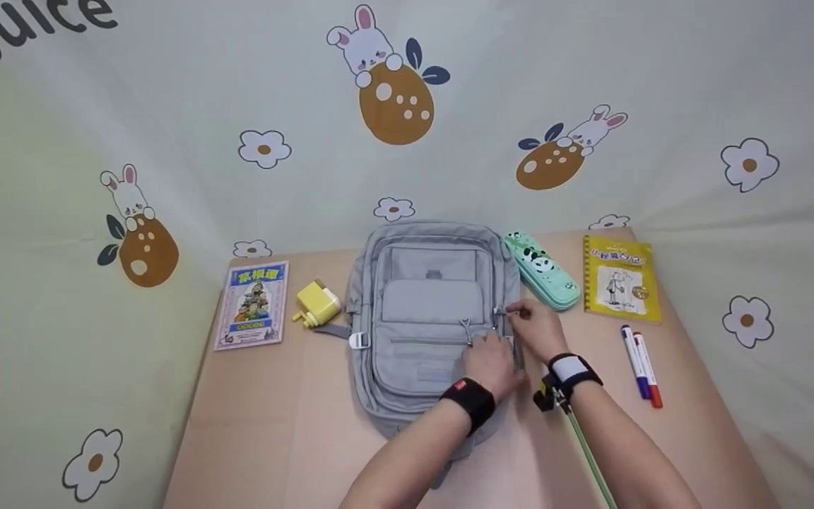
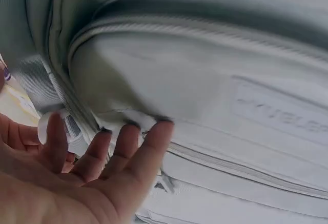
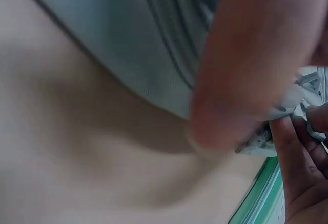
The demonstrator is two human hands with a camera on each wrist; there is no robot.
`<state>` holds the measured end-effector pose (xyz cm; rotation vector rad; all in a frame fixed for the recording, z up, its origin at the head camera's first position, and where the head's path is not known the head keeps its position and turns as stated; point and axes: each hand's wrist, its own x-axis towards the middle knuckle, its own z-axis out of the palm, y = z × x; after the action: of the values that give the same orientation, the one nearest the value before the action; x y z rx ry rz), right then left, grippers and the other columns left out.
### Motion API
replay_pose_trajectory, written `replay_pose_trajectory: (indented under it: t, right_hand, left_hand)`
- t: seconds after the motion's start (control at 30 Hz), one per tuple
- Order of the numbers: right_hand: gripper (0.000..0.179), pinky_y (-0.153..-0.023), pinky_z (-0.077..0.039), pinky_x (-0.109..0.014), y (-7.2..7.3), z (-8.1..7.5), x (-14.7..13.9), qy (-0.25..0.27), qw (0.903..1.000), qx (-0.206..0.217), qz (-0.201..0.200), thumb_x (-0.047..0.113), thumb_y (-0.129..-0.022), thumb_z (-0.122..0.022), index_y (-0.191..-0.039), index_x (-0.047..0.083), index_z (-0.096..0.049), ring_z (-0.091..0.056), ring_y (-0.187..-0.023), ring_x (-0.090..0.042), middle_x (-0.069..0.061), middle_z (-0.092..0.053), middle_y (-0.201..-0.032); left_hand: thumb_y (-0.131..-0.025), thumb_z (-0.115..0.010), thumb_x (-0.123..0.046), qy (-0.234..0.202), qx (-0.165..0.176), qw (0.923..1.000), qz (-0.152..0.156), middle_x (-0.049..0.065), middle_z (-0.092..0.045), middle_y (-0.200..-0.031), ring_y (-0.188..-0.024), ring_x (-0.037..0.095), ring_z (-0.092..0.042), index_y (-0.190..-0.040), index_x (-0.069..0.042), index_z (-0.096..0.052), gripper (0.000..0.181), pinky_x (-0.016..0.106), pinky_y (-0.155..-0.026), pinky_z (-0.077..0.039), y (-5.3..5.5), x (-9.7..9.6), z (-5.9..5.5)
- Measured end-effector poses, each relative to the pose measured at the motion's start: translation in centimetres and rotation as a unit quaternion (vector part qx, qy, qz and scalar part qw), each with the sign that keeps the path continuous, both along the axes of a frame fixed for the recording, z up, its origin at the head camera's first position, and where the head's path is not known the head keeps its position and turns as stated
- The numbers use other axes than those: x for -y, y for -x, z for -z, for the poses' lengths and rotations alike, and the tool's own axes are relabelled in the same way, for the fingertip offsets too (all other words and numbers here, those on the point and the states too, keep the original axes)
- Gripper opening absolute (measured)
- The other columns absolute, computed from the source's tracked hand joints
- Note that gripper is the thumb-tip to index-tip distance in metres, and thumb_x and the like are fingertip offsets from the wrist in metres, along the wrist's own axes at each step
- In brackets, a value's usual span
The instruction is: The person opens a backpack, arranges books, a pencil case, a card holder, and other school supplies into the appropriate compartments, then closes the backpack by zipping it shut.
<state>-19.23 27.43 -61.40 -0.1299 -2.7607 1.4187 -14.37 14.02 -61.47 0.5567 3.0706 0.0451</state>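
A grey backpack [image 1: 432,300] lies front side up on the table. At its right edge my right hand [image 1: 538,331] pinches a small grey zipper pull [image 3: 313,129] between thumb and fingers. Lower down, my left hand [image 1: 493,364] rests on the right side of the bag. In the left wrist view its fingers [image 2: 134,155] are loosely bent, with the tips against the front pocket [image 2: 169,80]. A pale buckle [image 2: 47,126] shows beside that hand. A large blurred finger [image 3: 241,75] covers part of the right wrist view.
Right of the bag lie a green panda pencil case [image 1: 543,272], a yellow spiral notebook [image 1: 620,279] and two markers [image 1: 641,366]. On the left are a pink-bordered book [image 1: 251,305] and a yellow device [image 1: 317,304]. A printed curtain [image 1: 308,92] surrounds the table [image 1: 258,424].
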Motion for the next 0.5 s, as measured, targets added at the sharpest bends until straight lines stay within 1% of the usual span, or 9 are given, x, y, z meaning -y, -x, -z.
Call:
replay_pose_trajectory:
  t: [0.07,0.1,0.17,0.23,0.27,0.33,0.37,0.43,0.5]
  right_hand:
    - [0.019,-0.084,-0.052,-0.039,0.1,0.0,0.3,0.007,1.0000,0.001,-0.006,0.013,-0.096,-0.067,-0.111,0.003,-0.074,-0.065,-0.097,-0.026,-0.012,-0.072,-0.106]
    - [0.019,-0.084,-0.053,-0.038,0.1,0.0,0.4,0.012,0.9999,0.002,-0.008,0.014,-0.097,-0.067,-0.111,0.003,-0.075,-0.065,-0.097,-0.026,-0.011,-0.073,-0.107]
    - [0.020,-0.082,-0.054,-0.036,0.2,0.0,0.3,0.027,0.9996,0.004,-0.006,0.016,-0.099,-0.066,-0.112,0.003,-0.074,-0.066,-0.096,-0.026,-0.012,-0.073,-0.108]
    - [0.022,-0.082,-0.054,-0.034,0.2,0.0,-0.1,0.039,0.9992,0.009,0.005,0.018,-0.101,-0.064,-0.114,0.003,-0.073,-0.066,-0.098,-0.025,-0.012,-0.072,-0.110]
    - [0.024,-0.082,-0.055,-0.033,0.3,0.0,-0.4,0.044,0.9989,0.012,0.011,0.019,-0.102,-0.062,-0.115,0.002,-0.073,-0.066,-0.099,-0.026,-0.013,-0.071,-0.112]
    - [0.026,-0.081,-0.056,-0.032,0.3,0.2,-0.9,0.057,0.9976,0.023,0.032,0.019,-0.103,-0.059,-0.116,0.001,-0.071,-0.067,-0.099,-0.027,-0.015,-0.071,-0.112]
    - [0.027,-0.080,-0.057,-0.032,0.3,0.3,-1.2,0.057,0.9972,0.028,0.040,0.020,-0.104,-0.058,-0.117,0.001,-0.070,-0.068,-0.099,-0.027,-0.016,-0.071,-0.112]
    - [0.027,-0.079,-0.057,-0.034,0.2,0.7,-1.7,0.042,0.9970,0.039,0.051,0.020,-0.104,-0.055,-0.117,0.001,-0.070,-0.069,-0.097,-0.028,-0.016,-0.071,-0.109]
    - [0.026,-0.080,-0.056,-0.038,0.1,1.2,-2.0,0.017,0.9976,0.044,0.052,0.018,-0.103,-0.056,-0.116,0.001,-0.070,-0.069,-0.096,-0.028,-0.016,-0.072,-0.107]
  left_hand:
    - [-0.091,-0.067,-0.054,0.010,0.006,0.9999,0.000,0.005,-0.061,-0.106,-0.088,0.022,-0.061,-0.114,-0.014,-0.071,0.046,0.037,-0.064,-0.054,0.2,0.2,-0.1]
    - [-0.093,-0.066,-0.049,0.005,0.015,0.9999,0.002,0.005,-0.062,-0.107,-0.088,0.023,-0.062,-0.113,-0.014,-0.072,0.041,0.037,-0.065,-0.055,0.4,0.5,-0.3]
    - [-0.095,-0.066,-0.039,-0.026,0.039,0.9989,0.007,0.006,-0.063,-0.108,-0.089,0.023,-0.063,-0.111,-0.012,-0.073,0.033,0.037,-0.067,-0.056,0.7,1.1,-0.7]
    - [-0.095,-0.066,-0.033,-0.074,0.070,0.9947,0.010,0.007,-0.066,-0.107,-0.090,0.024,-0.065,-0.110,-0.009,-0.073,0.029,0.037,-0.070,-0.056,1.2,1.8,-1.2]
    - [-0.095,-0.066,-0.030,-0.099,0.088,0.9911,0.011,0.008,-0.067,-0.106,-0.090,0.024,-0.066,-0.108,-0.008,-0.073,0.026,0.037,-0.072,-0.056,1.5,2.2,-1.5]
    - [-0.094,-0.065,-0.024,-0.149,0.122,0.9812,0.012,0.008,-0.068,-0.101,-0.086,0.022,-0.067,-0.099,-0.008,-0.072,0.018,0.036,-0.072,-0.056,1.9,2.9,-1.9]
    - [-0.093,-0.064,-0.021,-0.167,0.135,0.9766,0.016,0.007,-0.069,-0.098,-0.084,0.021,-0.067,-0.095,-0.008,-0.071,0.014,0.036,-0.071,-0.056,2.2,3.2,-2.0]
    - [-0.092,-0.063,-0.015,-0.194,0.162,0.9672,0.027,0.007,-0.069,-0.094,-0.079,0.020,-0.065,-0.085,-0.009,-0.067,0.010,0.036,-0.070,-0.055,2.5,3.7,-2.1]
    - [-0.091,-0.061,-0.010,-0.211,0.181,0.9597,0.040,0.006,-0.068,-0.090,-0.076,0.019,-0.062,-0.077,-0.010,-0.061,0.014,0.035,-0.070,-0.055,2.7,4.2,-2.1]
